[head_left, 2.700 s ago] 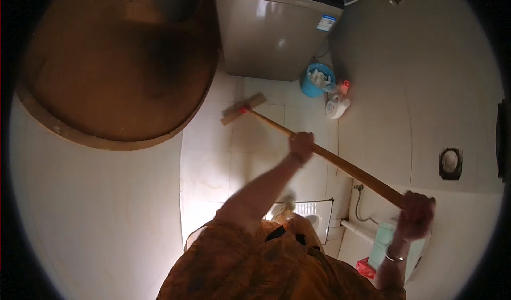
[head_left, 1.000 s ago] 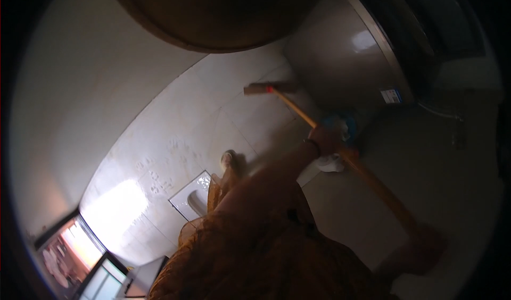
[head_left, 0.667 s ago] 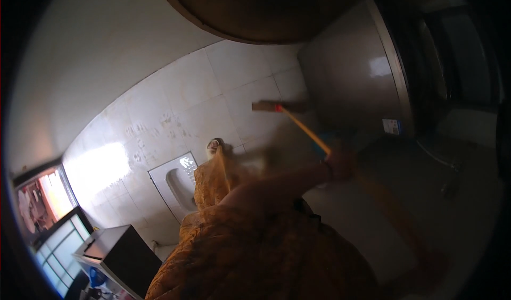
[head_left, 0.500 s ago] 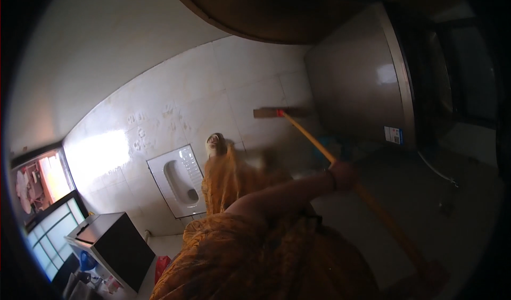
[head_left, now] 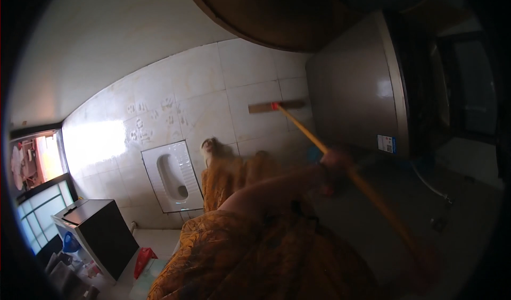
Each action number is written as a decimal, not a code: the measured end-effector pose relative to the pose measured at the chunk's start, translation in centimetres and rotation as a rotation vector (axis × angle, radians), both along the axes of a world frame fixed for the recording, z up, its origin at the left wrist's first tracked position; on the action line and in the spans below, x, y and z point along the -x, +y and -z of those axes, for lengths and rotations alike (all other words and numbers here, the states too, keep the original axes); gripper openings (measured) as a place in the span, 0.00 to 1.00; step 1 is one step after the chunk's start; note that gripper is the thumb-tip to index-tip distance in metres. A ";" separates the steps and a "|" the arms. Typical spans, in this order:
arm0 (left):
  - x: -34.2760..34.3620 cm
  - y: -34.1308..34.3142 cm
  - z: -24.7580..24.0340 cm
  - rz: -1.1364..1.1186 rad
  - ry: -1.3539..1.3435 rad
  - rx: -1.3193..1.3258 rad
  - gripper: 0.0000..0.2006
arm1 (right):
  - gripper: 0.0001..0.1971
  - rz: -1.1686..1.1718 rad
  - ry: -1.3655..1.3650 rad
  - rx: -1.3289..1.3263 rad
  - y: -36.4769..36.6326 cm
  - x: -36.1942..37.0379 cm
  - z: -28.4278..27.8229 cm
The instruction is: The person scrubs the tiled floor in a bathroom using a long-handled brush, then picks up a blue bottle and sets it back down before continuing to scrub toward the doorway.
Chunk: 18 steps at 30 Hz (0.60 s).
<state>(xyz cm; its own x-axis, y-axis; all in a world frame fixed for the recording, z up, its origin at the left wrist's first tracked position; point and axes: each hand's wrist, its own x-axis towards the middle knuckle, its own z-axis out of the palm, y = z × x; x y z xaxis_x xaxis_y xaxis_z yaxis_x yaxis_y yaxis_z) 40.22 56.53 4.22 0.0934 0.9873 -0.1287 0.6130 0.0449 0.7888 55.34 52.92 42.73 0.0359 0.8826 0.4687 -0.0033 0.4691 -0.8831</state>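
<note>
A long yellow handle (head_left: 305, 131) runs slantwise from the lower right to a wide, flat brownish head (head_left: 260, 108) on the tiled floor, joined by a red socket. It looks like a push broom or flat mop. My left hand (head_left: 338, 164) is wrapped round the middle of the handle, its forearm reaching across in front of my orange patterned clothing. Near the handle's upper end, my right hand (head_left: 426, 263) is closed round it, dim in the shadow. Wet-looking marks (head_left: 141, 132) lie on the tiles left of the head.
A white squat toilet (head_left: 173, 176) is set in the floor beside my foot (head_left: 209, 147). To the right stands a grey-brown metallic cabinet (head_left: 348, 84); a large round brown object (head_left: 266, 13) overhangs the far side. A dark box-shaped cabinet (head_left: 104, 241) and red bag (head_left: 143, 261) are at lower left.
The view has shifted a little, so the toilet and cabinet at lower left sit further left. The flat head and my left hand have moved slightly up and left in view; both hands keep their grip.
</note>
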 end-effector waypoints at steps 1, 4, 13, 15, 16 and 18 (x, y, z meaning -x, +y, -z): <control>-1.5 -0.7 -1.2 0.036 0.010 -0.013 0.10 | 0.13 -0.058 0.057 0.018 -0.4 -0.4 -1.1; -2.6 -2.1 -3.0 0.099 0.012 -0.035 0.10 | 0.13 -0.174 0.193 0.026 -0.7 -1.0 -2.0; 13.3 -0.1 1.9 -0.171 0.243 0.101 0.12 | 0.12 -0.033 -0.489 -0.450 0.4 1.1 10.1; 13.1 0.1 1.1 -0.049 0.279 0.109 0.12 | 0.11 -0.010 -0.651 -0.468 0.2 -0.4 9.9; 12.0 -0.2 0.4 -0.045 0.225 0.120 0.12 | 0.10 0.046 -0.738 -0.468 0.3 -1.7 9.1; 7.9 -0.6 -1.0 -0.003 0.117 0.127 0.11 | 0.10 0.232 -0.940 -0.451 1.2 -5.2 6.7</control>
<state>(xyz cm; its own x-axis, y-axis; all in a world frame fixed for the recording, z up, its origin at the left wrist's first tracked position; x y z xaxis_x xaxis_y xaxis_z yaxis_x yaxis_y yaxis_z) 32.27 55.92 5.19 0.0673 0.9627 -0.2620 0.7000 0.1416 0.7000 60.54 54.11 36.01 -0.3649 0.6391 0.6771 0.7205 0.6544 -0.2294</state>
